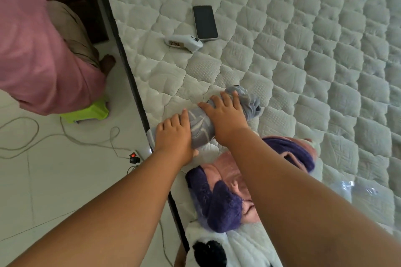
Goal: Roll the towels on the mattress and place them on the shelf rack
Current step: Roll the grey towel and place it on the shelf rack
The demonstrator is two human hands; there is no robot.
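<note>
Both my hands lie flat, fingers spread, pressing the grey towel (219,119) roll at the mattress (303,60) edge: left hand (175,136) nearer that edge, right hand (225,115) further in. I judge even pressure keeps the roll tight.

Mattress (282,60) (quilted) bears towel (201,130), phone (205,22).

Phone (205,22) behind towel (225,115), on mattress (303,54)

Both hands, left (173,136) and right (225,115), palms down, fingers spread.
</note>
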